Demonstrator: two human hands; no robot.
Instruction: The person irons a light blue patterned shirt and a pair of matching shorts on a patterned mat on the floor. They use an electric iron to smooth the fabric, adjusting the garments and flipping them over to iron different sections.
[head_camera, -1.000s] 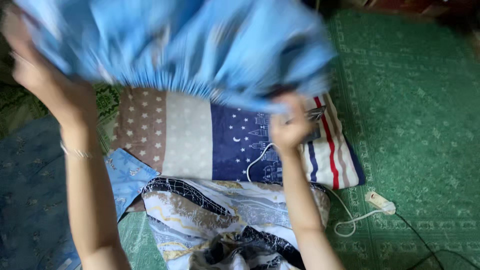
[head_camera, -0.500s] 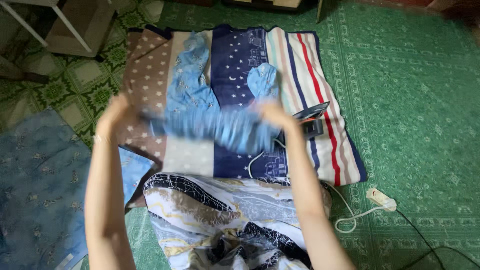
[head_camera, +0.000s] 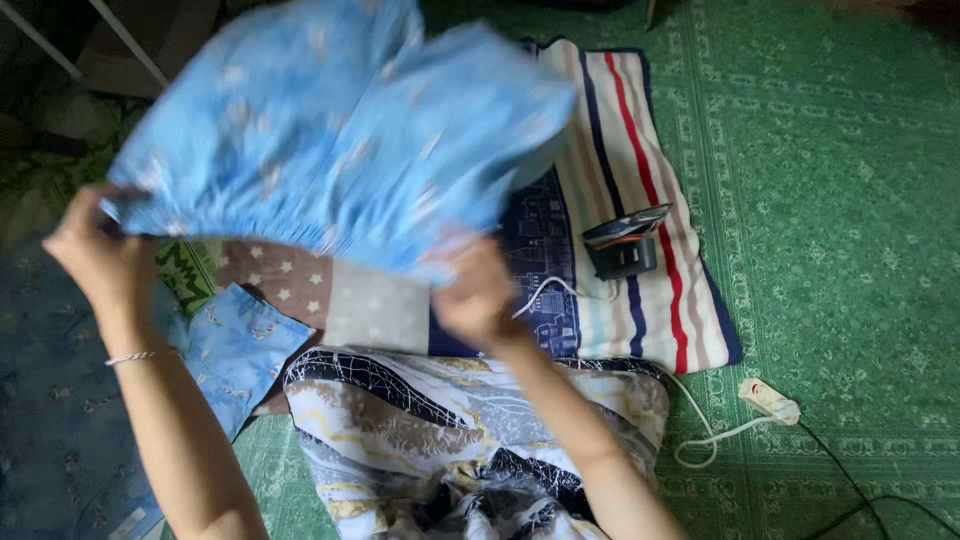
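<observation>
**Head view: blue printed garment held up by its gathered waistband**

Head camera looks down on two bare arms lifting a light blue garment (head_camera: 330, 120) above a patchwork blanket (head_camera: 640, 200). The cloth is thin and soft, sprinkled with a small pale print, and blurred as it billows; its lower edge is a ruched, elastic-looking band. The left hand (head_camera: 95, 255) has its fingers clenched on the left end of that band, a thin bracelet (head_camera: 140, 356) at the wrist. The right hand (head_camera: 475, 295) grips the band's right end, fingers curled into the folds.

The blanket lies flat on a green patterned mat (head_camera: 840, 200), with panels of brown with white stars, plain grey, navy with small buildings, and red, blue and cream stripes. On the striped panel near the blanket's right edge sits a dark iron (head_camera: 622, 242), its white cord (head_camera: 700, 440) looping off the bottom right corner to a pale plug socket (head_camera: 768, 400) on the mat. A second blue printed piece (head_camera: 240, 350) lies at the blanket's bottom left corner, beside a darker blue floral cloth (head_camera: 50, 440). Marbled white, navy and tan fabric (head_camera: 440, 420) covers the lap.
</observation>
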